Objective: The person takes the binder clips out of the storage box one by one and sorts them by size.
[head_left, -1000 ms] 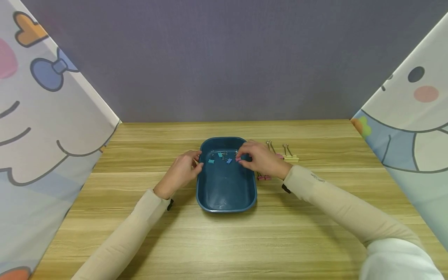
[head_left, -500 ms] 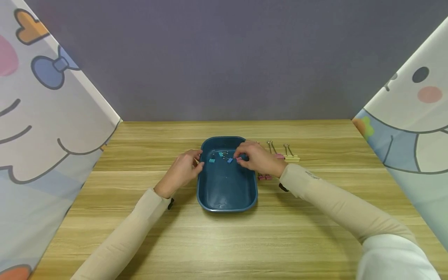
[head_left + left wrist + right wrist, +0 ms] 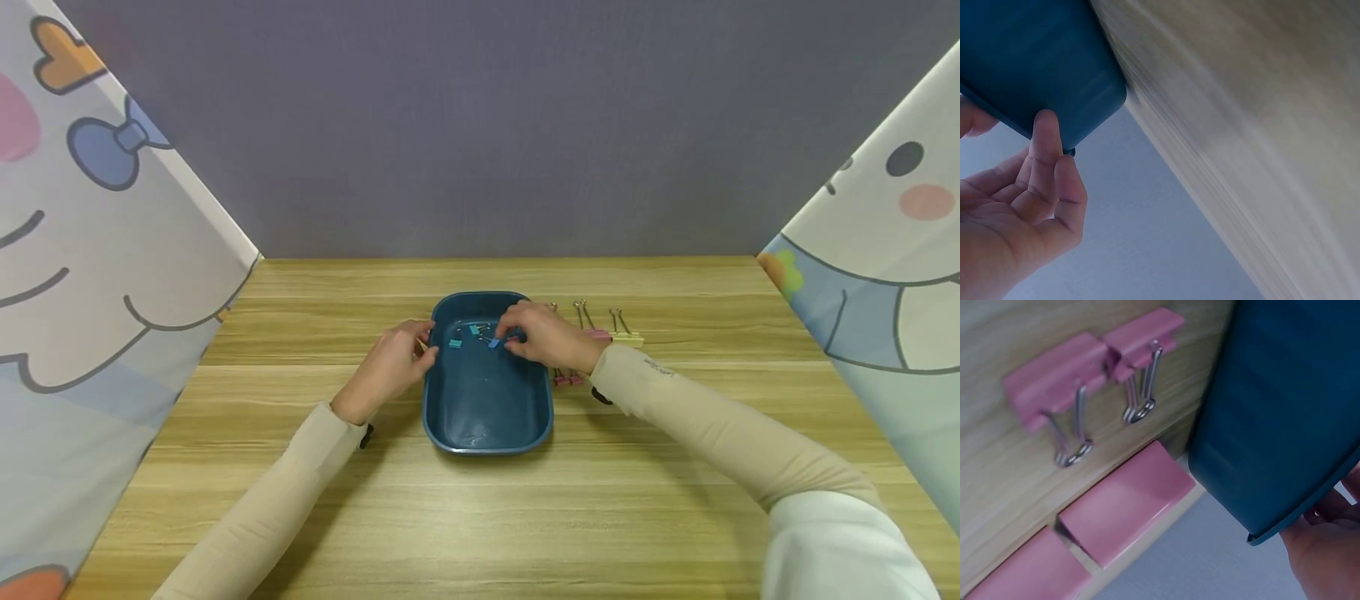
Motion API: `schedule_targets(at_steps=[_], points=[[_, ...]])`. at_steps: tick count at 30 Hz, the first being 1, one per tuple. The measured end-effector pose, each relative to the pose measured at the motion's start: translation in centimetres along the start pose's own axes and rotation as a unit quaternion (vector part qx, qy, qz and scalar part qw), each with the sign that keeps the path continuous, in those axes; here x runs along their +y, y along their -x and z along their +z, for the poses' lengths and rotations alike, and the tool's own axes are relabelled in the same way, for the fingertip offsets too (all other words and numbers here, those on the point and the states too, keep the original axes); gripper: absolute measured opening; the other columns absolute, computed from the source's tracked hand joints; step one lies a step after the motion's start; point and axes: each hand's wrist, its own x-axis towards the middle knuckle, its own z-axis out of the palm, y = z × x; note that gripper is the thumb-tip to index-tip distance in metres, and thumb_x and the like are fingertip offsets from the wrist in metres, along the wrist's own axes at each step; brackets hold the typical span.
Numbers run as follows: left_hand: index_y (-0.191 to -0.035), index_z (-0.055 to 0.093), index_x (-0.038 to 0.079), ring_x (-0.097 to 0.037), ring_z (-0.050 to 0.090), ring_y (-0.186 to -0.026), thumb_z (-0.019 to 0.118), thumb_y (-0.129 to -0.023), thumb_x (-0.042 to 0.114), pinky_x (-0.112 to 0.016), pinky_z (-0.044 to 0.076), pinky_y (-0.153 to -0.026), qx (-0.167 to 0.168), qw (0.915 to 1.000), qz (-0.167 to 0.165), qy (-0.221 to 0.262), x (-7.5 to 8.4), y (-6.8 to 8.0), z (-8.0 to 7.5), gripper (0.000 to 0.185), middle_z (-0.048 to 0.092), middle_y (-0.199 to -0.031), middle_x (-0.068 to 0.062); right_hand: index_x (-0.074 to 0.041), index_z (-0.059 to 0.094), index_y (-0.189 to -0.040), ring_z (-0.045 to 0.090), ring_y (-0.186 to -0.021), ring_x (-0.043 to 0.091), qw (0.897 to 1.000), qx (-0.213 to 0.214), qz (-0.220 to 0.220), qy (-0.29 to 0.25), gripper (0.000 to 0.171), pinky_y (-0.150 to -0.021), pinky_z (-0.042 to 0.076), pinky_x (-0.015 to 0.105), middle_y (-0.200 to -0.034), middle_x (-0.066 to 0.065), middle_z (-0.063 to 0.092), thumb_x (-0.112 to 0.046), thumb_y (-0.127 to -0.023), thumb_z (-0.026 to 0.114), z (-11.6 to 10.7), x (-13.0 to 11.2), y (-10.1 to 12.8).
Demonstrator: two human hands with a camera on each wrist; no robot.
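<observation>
My left hand grips the left rim of the blue plastic tray, fingers against its outer wall in the left wrist view. Inside the tray lie a teal binder clip, another teal binder clip and a blue binder clip. My right hand reaches over the right rim, index fingertip close to the blue clip, with a gap between index and thumb. A pink clip seen there earlier is hidden by this hand. In the right wrist view, the fingers are mostly behind the tray wall.
Right of the tray, small pink binder clips sit on the wooden table. Farther back are a larger pink clip and a yellow clip, handles up. A grey partition rises behind the table.
My right hand has moved slightly left inside the tray, off the pink clip toward the blue one. The left hand has stayed on the rim.
</observation>
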Motion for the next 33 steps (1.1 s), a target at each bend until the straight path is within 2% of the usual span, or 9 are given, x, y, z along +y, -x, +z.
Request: schedule_targets(at_steps=[6,11,18,28,33], points=[[-0.125,0.055,-0.007,-0.016,0.060,-0.076,0.064,-0.087,0.008,-0.024,0.050,-0.058,0.000,1.0000,-0.003,0.002,0.0,0.0,0.0,0.041,0.060,-0.095,-0.009,-0.007,0.070,-0.099,0.054,-0.088,0.025,1.000,-0.007,0.014,-0.014,0.016,-0.073,0.045,0.034,-0.096,0.005,0.062,-0.002,-0.083,0.070,0.2,0.1,-0.5],[-0.125,0.055,-0.007,-0.016,0.060,-0.076,0.064,-0.087,0.007,-0.024,0.050,-0.057,0.000,1.0000,-0.003,0.003,-0.1,0.0,0.0,0.041,0.060,-0.095,-0.010,-0.008,0.070,-0.099,0.054,-0.092,0.021,1.000,-0.013,0.015,-0.004,0.018,-0.078,0.046,0.034,-0.099,0.000,0.062,-0.002,-0.083,0.070,0.3,0.3,-1.2],[-0.125,0.055,-0.007,-0.016,0.060,-0.076,0.064,-0.087,0.008,-0.025,0.050,-0.059,-0.001,1.0000,-0.002,0.001,0.0,-0.1,0.0,0.041,0.061,-0.095,-0.009,-0.009,0.070,-0.097,0.053,-0.092,0.019,0.999,-0.027,0.019,0.016,0.016,-0.079,0.046,0.034,-0.098,0.001,0.062,-0.002,-0.082,0.071,0.6,0.4,-1.9],[-0.125,0.055,-0.006,-0.017,0.060,-0.077,0.064,-0.088,0.009,-0.024,0.050,-0.058,-0.005,1.0000,-0.005,0.003,0.0,-0.1,-0.1,0.041,0.060,-0.096,-0.009,-0.013,0.071,-0.100,0.054,-0.100,0.020,0.996,-0.057,0.054,0.048,0.017,-0.084,0.046,0.036,-0.108,0.001,0.062,-0.007,-0.084,0.070,0.9,0.1,-2.6],[-0.125,0.055,-0.006,-0.017,0.060,-0.076,0.064,-0.088,0.009,-0.025,0.050,-0.058,-0.004,1.0000,-0.004,0.000,-0.1,-0.1,0.0,0.041,0.060,-0.095,-0.009,-0.014,0.071,-0.101,0.054,-0.098,0.020,0.993,-0.069,0.059,0.070,0.018,-0.085,0.046,0.036,-0.109,0.002,0.062,-0.010,-0.084,0.071,1.0,-0.1,-2.8]])
